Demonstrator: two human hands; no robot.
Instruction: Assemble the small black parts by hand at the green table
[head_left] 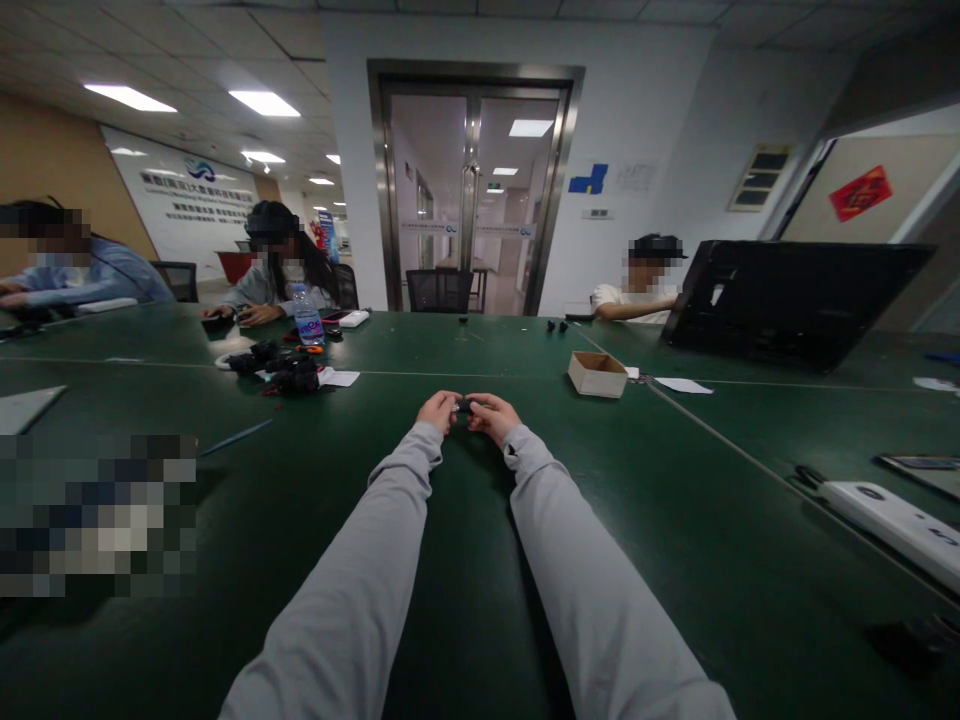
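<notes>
Both hands meet far out on the green desk (465, 560): the left hand (439, 411) and right hand (491, 415) pinch a small dark object (465, 405) between their fingertips, too tiny and covered to identify. Bare desk surrounds them; a cardboard box (597, 373) sits well to the right.

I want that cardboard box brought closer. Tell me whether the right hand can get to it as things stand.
Probably yes. The small cardboard box sits on the green table ahead and right of the right hand, with bare tabletop between. But that hand and the left hand both pinch a small dark part.
</notes>
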